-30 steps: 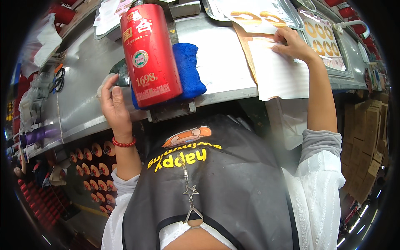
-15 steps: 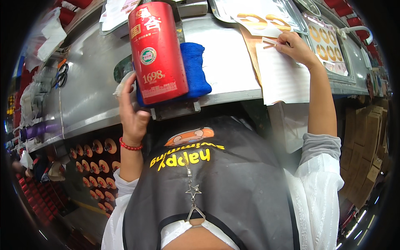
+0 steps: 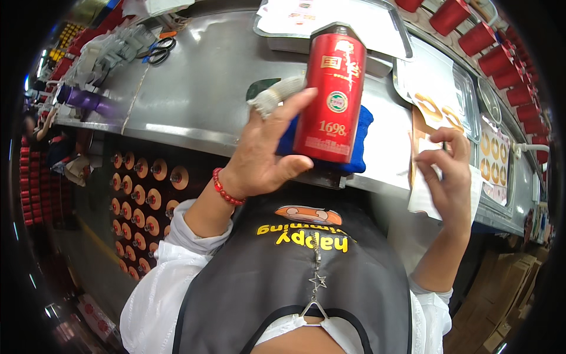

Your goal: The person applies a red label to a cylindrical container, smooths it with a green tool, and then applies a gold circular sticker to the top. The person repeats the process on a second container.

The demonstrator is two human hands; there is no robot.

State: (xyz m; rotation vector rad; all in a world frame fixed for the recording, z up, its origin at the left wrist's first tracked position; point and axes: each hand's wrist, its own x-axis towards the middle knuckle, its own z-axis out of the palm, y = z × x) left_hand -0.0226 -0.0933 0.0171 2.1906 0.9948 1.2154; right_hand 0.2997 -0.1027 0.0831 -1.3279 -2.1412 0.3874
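A red bottle (image 3: 330, 97) leans on a blue cloth (image 3: 364, 127) at the table's front edge. My left hand (image 3: 259, 156) is at its left side, fingers spread and thumb apart. The index finger overlaps the bottle's edge; a white ribbed sleeve (image 3: 277, 96) covers another finger. My right hand (image 3: 451, 171) is over a white paper sheet (image 3: 420, 200), its fingers curled. A small pale strip (image 3: 428, 145) shows at its fingertips, partly hidden. Beyond it lies a sheet with gold rings (image 3: 428, 106).
Black-handled scissors (image 3: 159, 51) lie on the metal table (image 3: 194, 76) at the far left. A tray with white sheets (image 3: 395, 29) stands behind the bottle. Ring stickers (image 3: 494, 154) lie at the right. Several bottles with orange collars (image 3: 151, 199) stand below the table at left.
The view has shifted left, so the table and bottle appear farther right. My left hand has moved onto the bottle's side. My right hand has drawn back toward me over the paper.
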